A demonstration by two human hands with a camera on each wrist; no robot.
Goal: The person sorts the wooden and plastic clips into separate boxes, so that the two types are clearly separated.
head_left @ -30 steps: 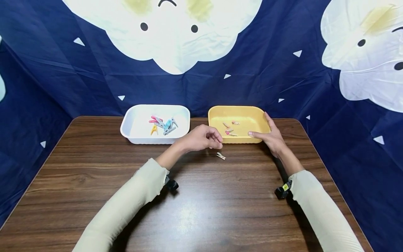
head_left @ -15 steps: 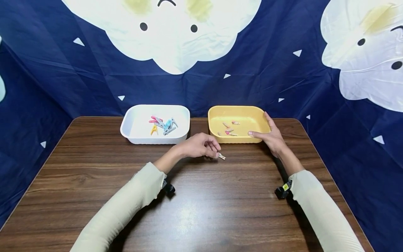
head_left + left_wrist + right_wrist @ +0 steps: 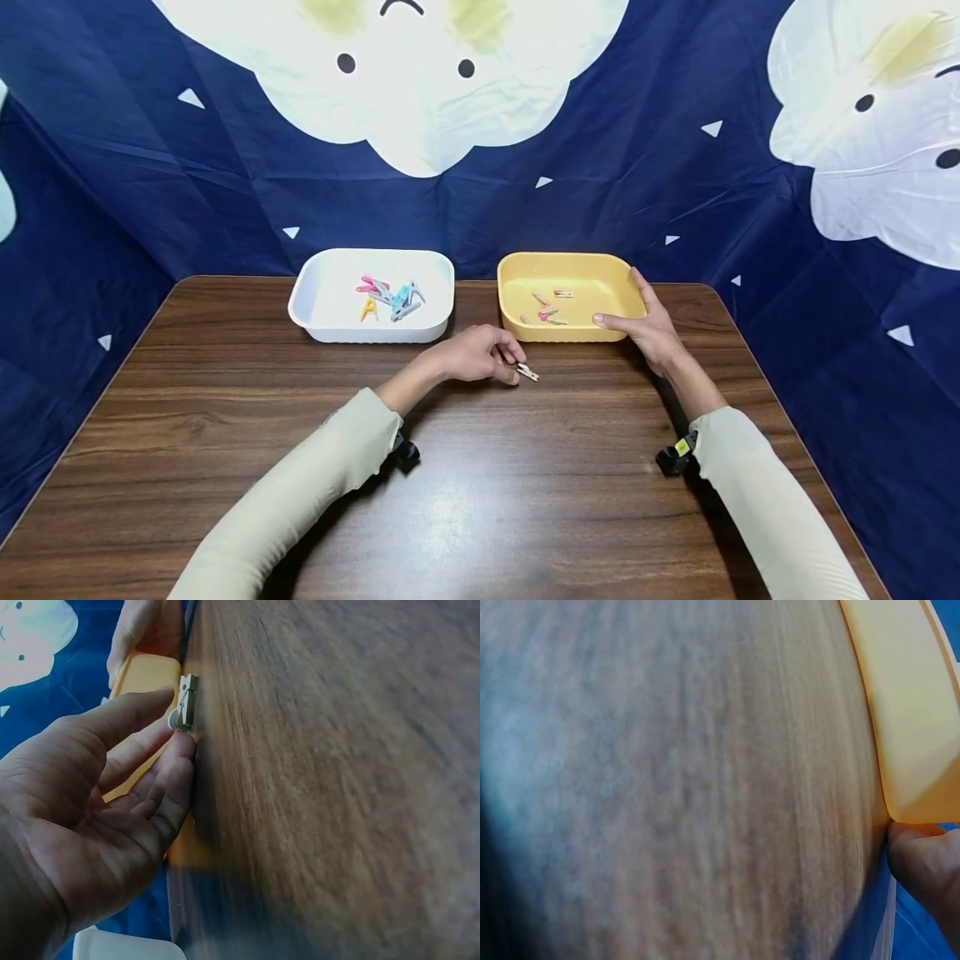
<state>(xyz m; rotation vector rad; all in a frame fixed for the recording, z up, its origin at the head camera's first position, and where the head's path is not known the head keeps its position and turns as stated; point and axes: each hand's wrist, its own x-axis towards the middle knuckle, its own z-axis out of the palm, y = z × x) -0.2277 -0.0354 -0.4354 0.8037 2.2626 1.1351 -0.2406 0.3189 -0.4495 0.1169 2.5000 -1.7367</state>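
Observation:
A small wooden clothespin [image 3: 528, 372] lies on the table just in front of the yellow basin [image 3: 517, 333]. My left hand [image 3: 480, 353] is right at it, thumb and fingertips apart on either side of its near end. In the left wrist view the clothespin [image 3: 187, 703] shows just past the thumb tip, beside the parted fingers. My right hand [image 3: 651, 332] holds the yellow basin at its right front corner, thumb over the rim and fingers along the outside. Several small clothespins [image 3: 548, 315], some with pink, lie inside that basin.
To the left stands a white basin [image 3: 300, 312] with several larger plastic clothespins [image 3: 401, 300] in pink, grey, blue and yellow. Both basins are at the back edge of the brown wooden table [image 3: 480, 500], against a dark blue cloth [image 3: 225, 192] with white clouds.
My left hand has come down from the yellow basin's front left corner to the wooden clothespin, and its thumb has parted from the fingers. One more small clothespin shows in that basin. My right hand stays put.

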